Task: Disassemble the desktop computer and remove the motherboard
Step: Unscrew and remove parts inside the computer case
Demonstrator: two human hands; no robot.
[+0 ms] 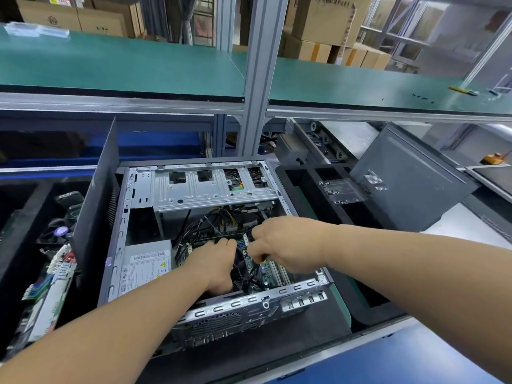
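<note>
Case: open desktop computer case (210, 245) lies on its side under both hands, the open side facing up.
Left hand: left hand (214, 263) reaches down into the case, fingers curled around a bundle of black cables (240, 268); grip looks closed, fingertips hidden below the cables.
Right hand: right hand (285, 242) is inside the case just right of the left hand, fingers pinched together over the board; a small dark and yellow item shows at the fingertips, too small to identify. Cannot tell whether it is gripped.
Motherboard: green motherboard (267, 271) is seated in the case floor, directly beneath and between the two hands, partly covered by them.
Power supply: grey power supply (145, 266) with a white label sits in the case just left of the left hand.
Drive cage: silver drive cage (213, 185) spans the case beyond both hands.
Wiring: yellow and black wire loom (219, 217) runs from the cage side down toward the fingers.
Side panel, left: dark panel (97, 206) stands upright left of the left hand, against the case edge.
Side panel, right: grey panel (412, 176) leans tilted, well beyond the right forearm.
Parts bin: pulled boards (52, 281) lie in a black tray far left of the left arm.
</note>
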